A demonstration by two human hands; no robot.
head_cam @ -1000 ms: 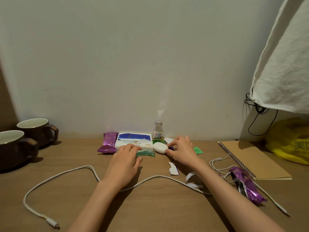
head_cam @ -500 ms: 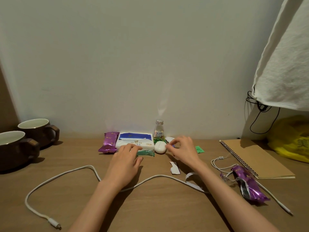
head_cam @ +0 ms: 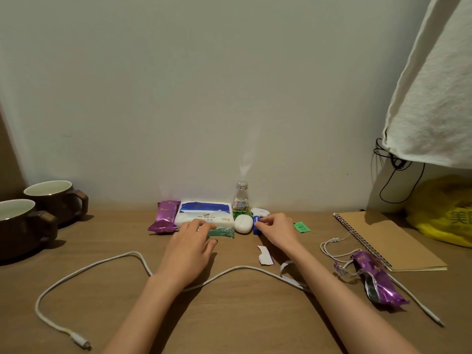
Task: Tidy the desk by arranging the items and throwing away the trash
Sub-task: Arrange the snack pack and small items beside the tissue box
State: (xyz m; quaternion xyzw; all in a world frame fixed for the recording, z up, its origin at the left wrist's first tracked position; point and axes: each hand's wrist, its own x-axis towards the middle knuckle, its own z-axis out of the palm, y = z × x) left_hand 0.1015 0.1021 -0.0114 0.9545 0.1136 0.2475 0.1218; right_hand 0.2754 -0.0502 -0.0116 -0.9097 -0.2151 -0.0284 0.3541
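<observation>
On a wooden worktop point(head_cam: 229, 315), the right hand point(head_cam: 278, 231) pinches a small blue cylindrical tube point(head_cam: 256, 227) in its grip, just beside a smooth white oval case point(head_cam: 242, 224). The left hand point(head_cam: 189, 249) lies flat — grip spread, fingertips at a crinkly green packet point(head_cam: 223, 232) before a soft tissue pack point(head_cam: 204, 215).

Brown wooden surface point(head_cam: 229, 315). White cable point(head_cam: 102, 264). Purple snack wrappers point(head_cam: 164, 217). White-and-blue tissue pack point(head_cam: 204, 213). Blue lip balm tube point(head_cam: 256, 226). Green sachet point(head_cam: 301, 227). Tan spiral notebook point(head_cam: 388, 241). Yellow bag point(head_cam: 444, 213). Dark brown mugs point(head_cam: 58, 200).
</observation>
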